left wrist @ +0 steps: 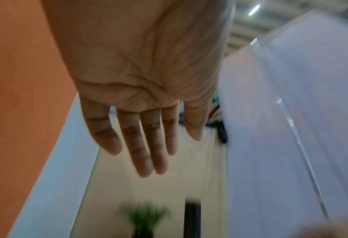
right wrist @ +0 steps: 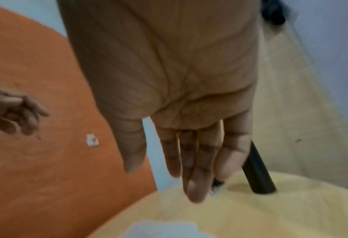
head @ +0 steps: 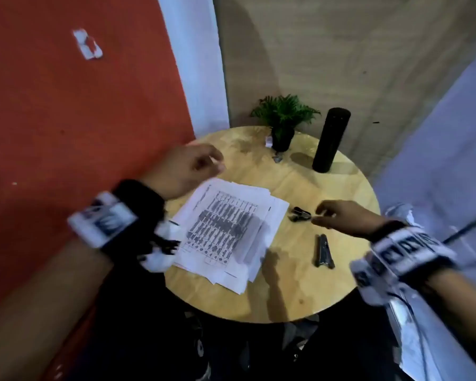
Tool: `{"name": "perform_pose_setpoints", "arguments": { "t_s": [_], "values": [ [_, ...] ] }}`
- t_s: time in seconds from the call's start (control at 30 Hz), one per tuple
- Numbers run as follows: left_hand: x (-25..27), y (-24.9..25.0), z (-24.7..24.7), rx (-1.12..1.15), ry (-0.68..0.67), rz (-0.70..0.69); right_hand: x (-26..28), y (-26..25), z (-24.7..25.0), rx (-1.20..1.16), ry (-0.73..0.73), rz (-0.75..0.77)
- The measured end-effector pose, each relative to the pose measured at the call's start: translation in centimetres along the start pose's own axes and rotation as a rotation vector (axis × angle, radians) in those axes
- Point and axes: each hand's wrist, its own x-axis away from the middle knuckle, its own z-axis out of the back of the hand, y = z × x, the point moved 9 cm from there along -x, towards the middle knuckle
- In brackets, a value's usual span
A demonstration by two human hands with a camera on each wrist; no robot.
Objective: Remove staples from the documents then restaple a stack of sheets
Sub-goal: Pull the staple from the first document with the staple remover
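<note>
My left hand (head: 184,167) hovers empty, fingers relaxed, over the far corner of the loose documents (head: 226,229) at the desk's (head: 294,292) left edge. My right hand (head: 344,218), fingers spread, reaches the staple remover (head: 300,213); stapler (head: 324,251) untouched. Restapling, I judge, remains.

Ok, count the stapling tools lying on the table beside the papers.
2. The staple remover lies right of the papers, just beyond the right hand fingertips. The stapler lies nearer the person, below that hand. None seems hidden, though the papers could cover something.
</note>
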Motion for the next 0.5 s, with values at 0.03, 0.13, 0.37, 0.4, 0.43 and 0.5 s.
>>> {"name": "perform_pose_setpoints", "arguments": {
  "t_s": [0.03, 0.13, 0.37, 0.4, 0.43, 0.5],
  "values": [
    [-1.1, -1.9, -4.5, -0.052, -0.143, 0.062, -1.7, 0.1, -1.0, 0.022, 0.006, -0.025],
    [-0.2, -9.6, -17.1, -0.328, -0.607, 0.356, -5.5, 0.0, -5.0, 0.129, -0.092, -0.076],
    [5.3, -18.5, -26.8, -0.381, -0.773, 0.540, -12.4, 4.7, -9.8, 0.015, 0.020, -0.149],
    [5.9, -19.0, -27.0, -0.412, -0.759, 0.534, -13.3, 4.8, -9.8, 0.004, 0.051, -0.158],
    [6.2, -19.2, -27.1, -0.450, -0.726, 0.515, -13.8, 4.9, -9.6, 0.008, 0.086, -0.158],
    [6.1, -19.2, -27.1, -0.498, -0.656, 0.464, -15.1, 5.0, -9.3, 0.058, 0.140, -0.168]
  ]
}}
